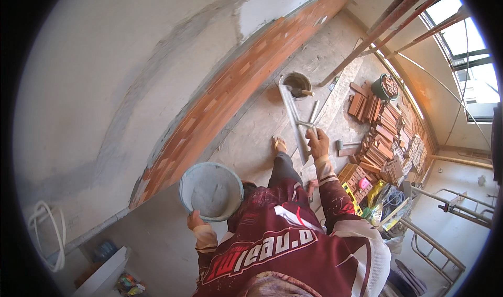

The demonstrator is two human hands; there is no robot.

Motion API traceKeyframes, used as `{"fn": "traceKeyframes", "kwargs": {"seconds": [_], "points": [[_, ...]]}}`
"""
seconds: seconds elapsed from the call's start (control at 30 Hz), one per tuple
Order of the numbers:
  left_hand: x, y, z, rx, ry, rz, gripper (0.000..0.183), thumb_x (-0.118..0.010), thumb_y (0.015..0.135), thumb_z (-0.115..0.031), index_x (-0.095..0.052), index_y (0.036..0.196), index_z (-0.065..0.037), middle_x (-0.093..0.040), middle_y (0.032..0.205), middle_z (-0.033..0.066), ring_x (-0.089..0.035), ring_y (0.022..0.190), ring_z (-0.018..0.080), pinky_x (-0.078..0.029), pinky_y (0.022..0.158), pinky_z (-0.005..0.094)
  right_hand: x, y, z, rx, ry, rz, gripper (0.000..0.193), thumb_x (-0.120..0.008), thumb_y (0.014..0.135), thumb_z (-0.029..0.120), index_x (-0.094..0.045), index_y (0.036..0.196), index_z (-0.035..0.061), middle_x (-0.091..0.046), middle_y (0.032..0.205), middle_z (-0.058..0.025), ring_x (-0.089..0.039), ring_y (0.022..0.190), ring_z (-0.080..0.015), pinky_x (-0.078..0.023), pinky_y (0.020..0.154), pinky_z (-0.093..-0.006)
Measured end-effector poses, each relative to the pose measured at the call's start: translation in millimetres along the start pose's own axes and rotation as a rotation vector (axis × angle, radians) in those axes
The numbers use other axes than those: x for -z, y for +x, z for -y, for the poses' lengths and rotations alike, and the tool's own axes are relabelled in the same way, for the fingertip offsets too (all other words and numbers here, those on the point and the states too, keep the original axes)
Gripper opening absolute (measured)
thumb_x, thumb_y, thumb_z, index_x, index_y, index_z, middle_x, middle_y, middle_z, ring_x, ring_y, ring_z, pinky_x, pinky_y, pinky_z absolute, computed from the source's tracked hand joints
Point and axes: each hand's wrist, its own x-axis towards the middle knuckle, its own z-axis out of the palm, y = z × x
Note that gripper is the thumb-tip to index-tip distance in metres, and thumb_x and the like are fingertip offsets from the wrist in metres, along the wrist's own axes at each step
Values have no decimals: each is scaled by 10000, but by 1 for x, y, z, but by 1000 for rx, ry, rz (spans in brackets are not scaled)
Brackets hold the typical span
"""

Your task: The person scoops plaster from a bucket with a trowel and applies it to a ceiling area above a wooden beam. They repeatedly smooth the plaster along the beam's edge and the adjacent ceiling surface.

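My left hand (pixel 195 220) is closed on the rim of a round basin (pixel 184 202), holding it in front of the wall. Wet grey mortar (pixel 209 193) lies in the basin. Out to the right, my right hand (pixel 317 143) is wrapped around the handle of a long plastering trowel (pixel 291 110), whose straight metal blade points away from me. The blade is apart from the wall. On that wall, a strip of bare red brick (pixel 225 95) runs below grey and white plaster (pixel 173 51).
A bucket (pixel 281 80) holding a wooden-handled tool stands on the floor ahead. Stacked bricks (pixel 385 134), a green tub (pixel 384 89) of rubble and a hammer (pixel 346 144) lie to the right. Slanting metal props (pixel 361 48) rise near the window. Metal scaffold frames (pixel 435 239) stand lower right.
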Motion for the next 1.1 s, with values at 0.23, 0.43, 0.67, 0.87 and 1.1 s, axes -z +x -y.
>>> {"fn": "traceKeyframes", "kwargs": {"seconds": [0.23, 0.43, 0.67, 0.87, 1.1], "points": [[-83, -22, 12, -33, 80, -92, 286, -599, 731, -155, -597, 950, 30, -570, 869, 101, -525, 731, 230, -438, 584, 382, 47, 159, -41, -193, 311, -134, 303, -627, 914, 309, -646, 945, 8, -625, 728, -52, -480, 513, -83, -392, 467, -229], [-150, -61, 33, 48, -114, 45, 262, -569, 746, -132, -569, 966, 11, -572, 981, 121, -576, 853, 266, -510, 720, 408, 38, 293, -130, -319, 615, -65, 287, -587, 936, 320, -621, 978, 38, -613, 780, -49, -540, 566, -113, -447, 514, -258], [-239, -75, 49, 217, -195, 176, 338, -537, 753, -80, -564, 1073, 23, -592, 1063, 134, -586, 1016, 313, -527, 852, 454, -15, 385, -357, -701, 571, -129, 409, -559, 940, 372, -606, 1113, 5, -651, 912, -86, -632, 735, -190, -518, 657, -331], [-240, -87, 60, 243, -215, 193, 354, -548, 760, -87, -568, 1093, 32, -609, 1066, 137, -606, 992, 309, -528, 855, 455, -27, 380, -384, -800, 763, -180, 483, -539, 935, 454, -567, 1163, 29, -650, 1022, -99, -649, 862, -267, -554, 689, -429], [-239, -85, 58, -42, 142, 91, 334, -597, 727, 5, -593, 1058, 46, -632, 974, 140, -633, 882, 291, -526, 794, 422, -9, 395, -403, -948, 870, -192, 407, -494, 961, 403, -545, 1174, 60, -633, 1057, -72, -641, 893, -282, -538, 730, -420]]}}
